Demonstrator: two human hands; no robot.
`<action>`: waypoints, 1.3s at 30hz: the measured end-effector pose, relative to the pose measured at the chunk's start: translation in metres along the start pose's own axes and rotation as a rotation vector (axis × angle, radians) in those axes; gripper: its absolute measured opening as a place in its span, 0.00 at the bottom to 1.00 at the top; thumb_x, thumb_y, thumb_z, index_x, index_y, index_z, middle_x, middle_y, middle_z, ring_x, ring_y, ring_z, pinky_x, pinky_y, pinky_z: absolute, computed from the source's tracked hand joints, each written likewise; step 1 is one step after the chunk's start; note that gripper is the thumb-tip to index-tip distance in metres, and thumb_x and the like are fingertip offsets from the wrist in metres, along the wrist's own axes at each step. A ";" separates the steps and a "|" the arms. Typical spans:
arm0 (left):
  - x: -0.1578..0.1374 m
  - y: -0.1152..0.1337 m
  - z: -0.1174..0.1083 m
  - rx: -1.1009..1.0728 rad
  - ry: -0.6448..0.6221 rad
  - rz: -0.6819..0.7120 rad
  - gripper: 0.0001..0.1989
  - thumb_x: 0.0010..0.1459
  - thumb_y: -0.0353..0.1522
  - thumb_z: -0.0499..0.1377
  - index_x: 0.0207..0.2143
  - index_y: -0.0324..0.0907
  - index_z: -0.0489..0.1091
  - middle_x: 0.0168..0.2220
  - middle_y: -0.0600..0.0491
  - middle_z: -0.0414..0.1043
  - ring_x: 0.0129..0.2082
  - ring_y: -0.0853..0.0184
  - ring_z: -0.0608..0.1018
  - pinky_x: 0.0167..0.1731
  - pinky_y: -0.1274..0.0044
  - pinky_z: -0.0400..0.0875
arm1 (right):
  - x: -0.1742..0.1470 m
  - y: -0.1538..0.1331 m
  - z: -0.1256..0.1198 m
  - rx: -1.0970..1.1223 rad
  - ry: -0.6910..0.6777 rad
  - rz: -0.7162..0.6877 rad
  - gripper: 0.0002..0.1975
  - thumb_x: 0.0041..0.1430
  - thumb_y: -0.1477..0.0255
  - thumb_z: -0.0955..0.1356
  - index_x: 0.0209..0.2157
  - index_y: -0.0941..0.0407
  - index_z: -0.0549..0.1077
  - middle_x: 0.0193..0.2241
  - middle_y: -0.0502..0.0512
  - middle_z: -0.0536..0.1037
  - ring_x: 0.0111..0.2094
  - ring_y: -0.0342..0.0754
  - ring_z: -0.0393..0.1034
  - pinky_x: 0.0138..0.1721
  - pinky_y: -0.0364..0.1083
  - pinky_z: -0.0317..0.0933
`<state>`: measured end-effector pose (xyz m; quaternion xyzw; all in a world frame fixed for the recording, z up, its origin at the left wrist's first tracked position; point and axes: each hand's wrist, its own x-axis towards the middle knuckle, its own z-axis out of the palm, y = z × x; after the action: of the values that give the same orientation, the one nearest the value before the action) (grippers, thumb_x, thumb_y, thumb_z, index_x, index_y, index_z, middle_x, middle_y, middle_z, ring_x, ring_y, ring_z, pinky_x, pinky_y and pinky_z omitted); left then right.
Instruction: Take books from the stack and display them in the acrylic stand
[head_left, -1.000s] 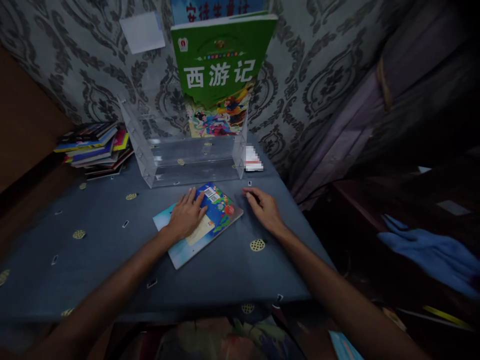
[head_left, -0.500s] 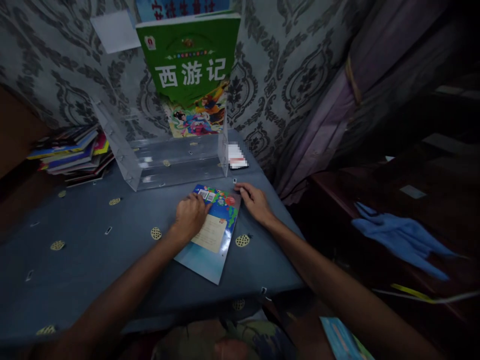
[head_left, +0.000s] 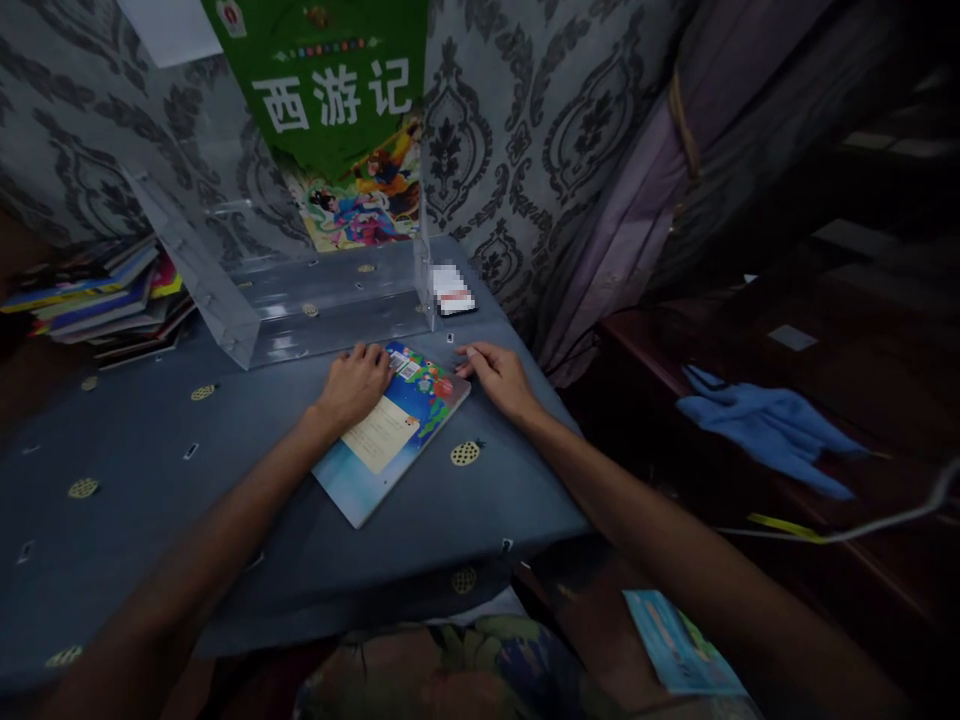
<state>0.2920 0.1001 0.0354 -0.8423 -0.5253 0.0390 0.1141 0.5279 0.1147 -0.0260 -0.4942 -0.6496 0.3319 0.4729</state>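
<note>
On the blue-grey patterned tablecloth [head_left: 225, 500], near its far right corner, I log one thin, colourful paperback book [head_left: 390, 435], lying flat with its back cover up and turned at an angle.

Left hand [head_left: 351, 388]: palm down on the book's far left part, fingers loosely together, tips at the far edge beside the barcode; pressing, not pinching.

Right hand [head_left: 499, 378]: flat on the cloth just beside the book's far right corner, fingers [head_left: 469, 357] slightly spread and pointing left; I cannot tell whether they touch the cover.

Just beyond the book: clear acrylic display stand [head_left: 300, 300], holding an upright green-covered book with white characters [head_left: 337, 110].

Far left: stack of assorted thin books [head_left: 97, 300].

Right, off the table: blue cloth [head_left: 765, 425].
</note>
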 end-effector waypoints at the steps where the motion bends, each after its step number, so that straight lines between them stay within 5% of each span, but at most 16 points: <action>1: -0.002 0.006 -0.003 -0.028 0.026 0.002 0.17 0.72 0.34 0.45 0.51 0.38 0.70 0.50 0.41 0.72 0.53 0.53 0.72 0.48 0.65 0.69 | -0.002 -0.001 -0.001 -0.013 0.004 -0.007 0.18 0.66 0.60 0.62 0.42 0.57 0.78 0.26 0.54 0.83 0.34 0.52 0.79 0.43 0.51 0.70; 9: -0.027 0.067 -0.008 -0.273 0.140 0.086 0.24 0.65 0.47 0.57 0.55 0.40 0.66 0.56 0.42 0.69 0.55 0.51 0.70 0.52 0.62 0.66 | -0.015 -0.006 -0.013 -0.106 0.053 -0.027 0.19 0.69 0.59 0.61 0.44 0.54 0.78 0.30 0.53 0.84 0.36 0.52 0.79 0.46 0.51 0.68; 39: -0.023 0.063 0.006 -0.346 0.160 0.089 0.21 0.68 0.42 0.51 0.57 0.40 0.66 0.56 0.43 0.69 0.53 0.51 0.69 0.50 0.60 0.65 | -0.021 -0.020 -0.021 -0.152 0.086 -0.123 0.21 0.71 0.59 0.59 0.48 0.56 0.77 0.27 0.52 0.82 0.33 0.50 0.76 0.42 0.50 0.68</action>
<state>0.3361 0.0540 0.0140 -0.8721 -0.4758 -0.1143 0.0071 0.5424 0.0880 -0.0070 -0.5016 -0.6811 0.2307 0.4809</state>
